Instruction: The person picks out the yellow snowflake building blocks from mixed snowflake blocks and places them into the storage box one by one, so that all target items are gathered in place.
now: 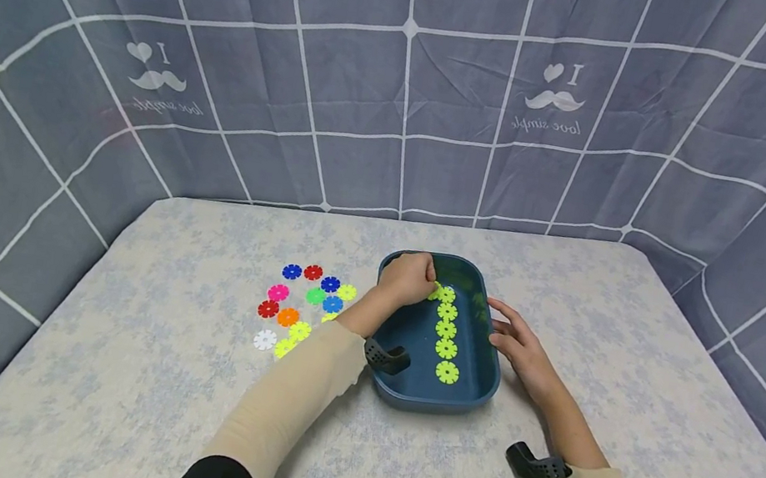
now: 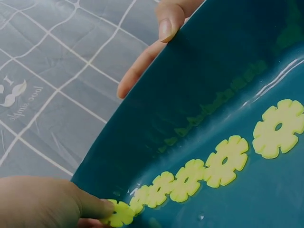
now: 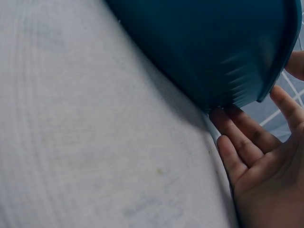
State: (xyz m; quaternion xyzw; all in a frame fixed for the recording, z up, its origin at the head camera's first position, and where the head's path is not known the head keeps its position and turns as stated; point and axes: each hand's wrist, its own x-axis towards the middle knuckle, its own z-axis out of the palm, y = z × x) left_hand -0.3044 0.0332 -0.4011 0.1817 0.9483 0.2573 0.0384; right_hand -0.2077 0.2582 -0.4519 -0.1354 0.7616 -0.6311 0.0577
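Observation:
My left hand (image 1: pixel 408 279) reaches over the far left part of a dark teal plastic tub (image 1: pixel 431 405). In the left wrist view its thumb and finger pinch a yellow-green flower-shaped plastic disc (image 2: pixel 119 215). A row of matching yellow-green discs (image 1: pixel 446 329) lies on the tub's floor, running from the far end toward the near end. Against the tub's right side rests my right hand (image 1: pixel 523 357). Its fingertips (image 3: pixel 221 116) touch the outer wall low down, while its thumb (image 2: pixel 166 29) lies at the rim. The left palm is hidden.
Left of the tub, loose flower-shaped discs lie scattered on the pale patterned tabletop: red ones (image 1: pixel 268 309), blue ones (image 1: pixel 291 271), an orange one (image 1: pixel 289 317), a white one (image 1: pixel 265 339) and several yellow-green ones (image 1: pixel 300 331). A grey-blue checked curtain (image 1: pixel 348 81) hangs behind the table.

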